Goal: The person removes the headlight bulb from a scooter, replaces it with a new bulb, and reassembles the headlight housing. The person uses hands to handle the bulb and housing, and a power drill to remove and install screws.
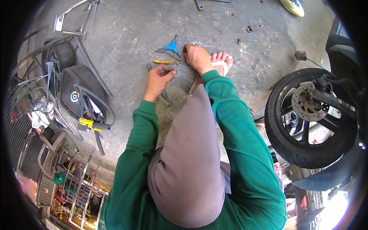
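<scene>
My left hand is closed in a pinch, thumb against the fingertips. Whatever lies between them is too small to make out. Just to its right, my right hand is curled with the knuckles up, so its grip is hidden. A blue three-armed wrench rests on the floor beyond both hands. Nearer lies a tool with a yellow handle, close to the left fingertips. Partly under the left hand is a metal wrench. A thin pale wire lies just past the right hand.
At the right stands a motorcycle wheel with a brake disc. Black motorcycle parts, a yellow-and-black clamp and tangled cables crowd the left. Rusty bolts dot the floor. Another person's shoe shows at the top right.
</scene>
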The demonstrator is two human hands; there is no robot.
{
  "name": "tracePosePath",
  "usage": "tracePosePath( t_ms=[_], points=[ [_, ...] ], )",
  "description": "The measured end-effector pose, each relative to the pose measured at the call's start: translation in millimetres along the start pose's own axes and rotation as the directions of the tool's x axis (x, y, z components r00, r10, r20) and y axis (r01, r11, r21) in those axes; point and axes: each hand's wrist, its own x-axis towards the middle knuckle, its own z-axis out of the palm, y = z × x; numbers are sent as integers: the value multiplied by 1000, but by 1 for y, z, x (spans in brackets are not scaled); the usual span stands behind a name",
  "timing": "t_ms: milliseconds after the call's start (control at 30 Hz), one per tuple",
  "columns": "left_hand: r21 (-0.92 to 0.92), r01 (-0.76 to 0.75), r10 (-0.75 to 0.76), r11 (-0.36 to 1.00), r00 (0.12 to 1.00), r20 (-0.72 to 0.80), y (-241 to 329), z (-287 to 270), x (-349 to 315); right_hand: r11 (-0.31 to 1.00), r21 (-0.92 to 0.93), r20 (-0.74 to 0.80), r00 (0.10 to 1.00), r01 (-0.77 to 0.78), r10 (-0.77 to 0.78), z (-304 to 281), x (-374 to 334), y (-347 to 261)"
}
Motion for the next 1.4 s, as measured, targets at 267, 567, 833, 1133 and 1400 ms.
tracePosePath(
  t_ms=[267,567,833,1133,1400],
  points=[
    [-21,-69,69,997,998,-5,34,10,4,955,293,8,999,-46,46,-40,-12,-20],
    [-290,-411,485,864,835,260,146,72,-68,210,971,117,993,-111,-14,-220,-139,-102],
    [-461,-501,663,733,676,322,217,121,-173,328,930,-184,983,169,15,-312,-248,-160],
    [-587,-667,888,459,331,317,287,185,-283,692,415,-849,525,590,62,-367,-381,-229],
    [-567,-479,694,670,135,707,323,288,-367,564,354,-932,328,746,152,-407,-500,-182]
  ],
)
